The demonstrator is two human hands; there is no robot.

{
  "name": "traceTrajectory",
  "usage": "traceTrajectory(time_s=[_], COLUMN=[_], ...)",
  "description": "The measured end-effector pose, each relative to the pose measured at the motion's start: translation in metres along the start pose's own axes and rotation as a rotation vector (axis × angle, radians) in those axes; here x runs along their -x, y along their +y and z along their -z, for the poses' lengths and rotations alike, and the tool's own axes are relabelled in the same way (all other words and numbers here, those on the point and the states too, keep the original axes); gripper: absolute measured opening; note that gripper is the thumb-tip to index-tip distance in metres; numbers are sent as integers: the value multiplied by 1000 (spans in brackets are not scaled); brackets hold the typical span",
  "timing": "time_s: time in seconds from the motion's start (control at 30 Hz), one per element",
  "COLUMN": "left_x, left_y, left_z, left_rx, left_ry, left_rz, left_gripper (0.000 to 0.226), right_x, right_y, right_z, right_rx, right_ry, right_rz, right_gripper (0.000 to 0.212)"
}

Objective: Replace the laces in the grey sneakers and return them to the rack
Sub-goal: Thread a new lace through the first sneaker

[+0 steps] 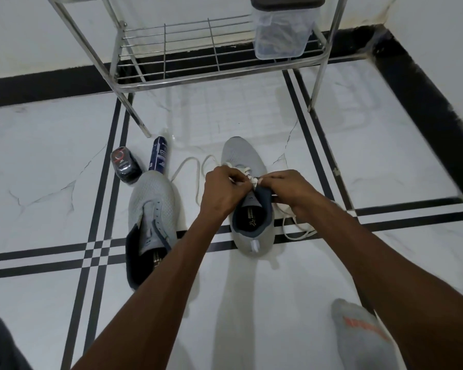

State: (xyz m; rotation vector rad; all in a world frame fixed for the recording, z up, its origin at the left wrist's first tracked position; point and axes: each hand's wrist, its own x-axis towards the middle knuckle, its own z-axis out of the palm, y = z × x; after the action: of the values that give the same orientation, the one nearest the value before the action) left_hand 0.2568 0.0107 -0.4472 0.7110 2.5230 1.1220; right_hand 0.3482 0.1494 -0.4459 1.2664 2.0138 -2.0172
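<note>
Two grey sneakers stand on the tiled floor. The right sneaker (238,156) carries a white lace (190,166) threaded through its eyelets, with loose ends trailing to both sides. My left hand (222,188) and my right hand (289,188) meet over its tongue, each pinching the lace near the top eyelets. The left sneaker (153,204) lies beside it without a lace, its tongue pulled open. The steel shoe rack (214,73) stands just beyond the shoes, its bottom wire shelf bare on the left.
A dark polish tin (125,166) and a blue spray can (158,153) stand by the left sneaker's toe. A clear plastic box (281,33) sits on the rack's right side. My grey-socked foot (364,332) is at the lower right. Walls close in behind and right.
</note>
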Motion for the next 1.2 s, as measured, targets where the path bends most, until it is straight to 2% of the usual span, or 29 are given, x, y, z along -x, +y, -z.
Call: traceTrajectory(time_s=[0.3, 0.43, 0.53, 0.67, 0.8, 0.83, 0.87, 0.93, 0.97, 1.0, 1.07, 1.1, 1.17, 1.2], left_x=[7, 8, 12, 30, 42, 41, 40, 39, 40, 40, 41, 41, 40, 40], left_y=[0, -2, -1, 14, 23, 19, 16, 12, 11, 11, 11, 11, 11, 11], left_z=[-7, -13, -12, -15, -20, -20, -19, -20, -21, -21, -22, -22, -21, -21], left_rx=[25, 14, 39, 24, -182, -193, -204, -210, -204, -194, -173, -166, -161, -162], left_ry=[76, 101, 142, 291, 171, 161, 162, 177, 185, 188, 190, 189, 189, 193], left_rz=[-17, -4, 0, 4, 36, 48, 58, 66, 69, 72, 73, 70, 59, 54], left_gripper=[10, 19, 13, 20, 43, 41, 38, 36, 36, 35, 36, 36, 37, 38], right_x=[-4, 1, -2, -11, -9, -12, -19, -33, -35, -34, -34, -31, -18, -18], right_y=[-2, -5, -5, -5, -20, -24, -28, -34, -35, -34, -25, -18, -7, -2], right_z=[3, 6, 9, 7, 11, 19, 31, 61, 72, 75, 65, 52, 22, 13], right_rx=[-36, -89, -162, -15, 190, 214, 201, 185, 204, 264, 483, 610, 827, 867], right_ry=[-22, -95, -163, -164, -204, -136, 29, 495, 617, 622, 382, 225, -11, -54], right_rz=[-36, -43, -90, -81, 33, 86, 145, 301, 388, 448, 564, 587, 584, 579], right_gripper=[8, 15, 21, 21, 15, 15, 17, 15, 9, 10, 41, 46, 25, 18])
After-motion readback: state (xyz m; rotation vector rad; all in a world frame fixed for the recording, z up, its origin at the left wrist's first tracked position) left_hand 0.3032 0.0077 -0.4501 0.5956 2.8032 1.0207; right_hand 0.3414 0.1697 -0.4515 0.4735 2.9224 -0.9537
